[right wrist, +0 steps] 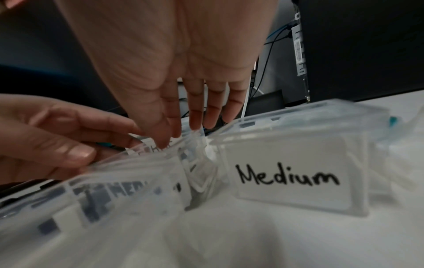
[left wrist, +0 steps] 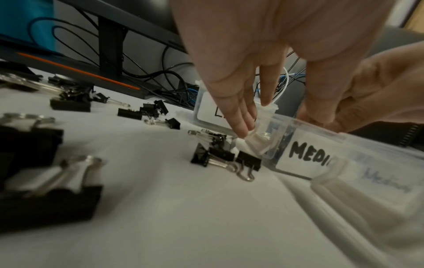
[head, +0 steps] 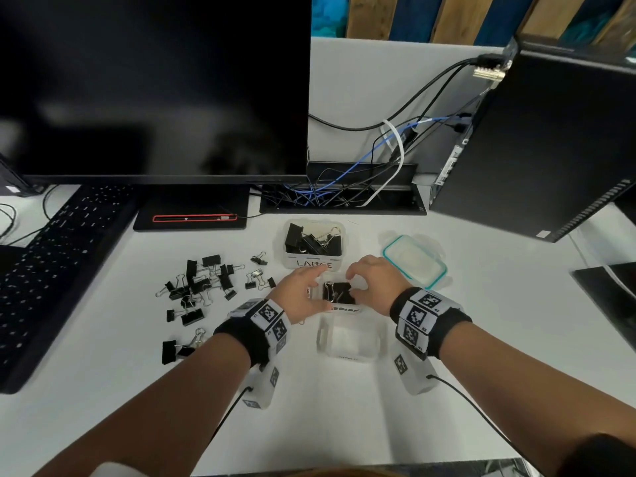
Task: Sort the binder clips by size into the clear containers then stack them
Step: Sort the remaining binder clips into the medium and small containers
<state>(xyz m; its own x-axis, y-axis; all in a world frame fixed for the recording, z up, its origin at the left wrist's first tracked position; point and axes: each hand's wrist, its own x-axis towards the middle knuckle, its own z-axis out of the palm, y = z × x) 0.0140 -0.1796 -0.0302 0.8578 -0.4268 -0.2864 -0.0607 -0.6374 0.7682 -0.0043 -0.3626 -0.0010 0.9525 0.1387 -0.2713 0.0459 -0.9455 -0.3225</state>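
Observation:
A clear container labelled MEDIUM [head: 344, 309] [left wrist: 307, 156] [right wrist: 128, 188] stands on the white desk with black binder clips [head: 339, 292] inside it. My left hand [head: 309, 287] [left wrist: 241, 123] grips its left side, thumb on the near rim. My right hand [head: 361, 280] [right wrist: 197, 119] grips its right side, fingertips on the top edge. Just in front stands a second clear container [head: 349, 339] [right wrist: 286, 177] with a handwritten Medium label. Behind is the LARGE container [head: 313, 265] [left wrist: 206, 112], which holds big black clips. Loose clips [head: 199, 287] [left wrist: 220, 156] of mixed sizes lie scattered to the left.
A clear lid with a teal seal [head: 414, 261] lies to the right of the containers. A black keyboard [head: 51, 263] runs along the left, a dark monitor [head: 155, 84] stands behind, and a computer tower [head: 537, 142] stands at the back right. Cables fill a tray [head: 340, 194].

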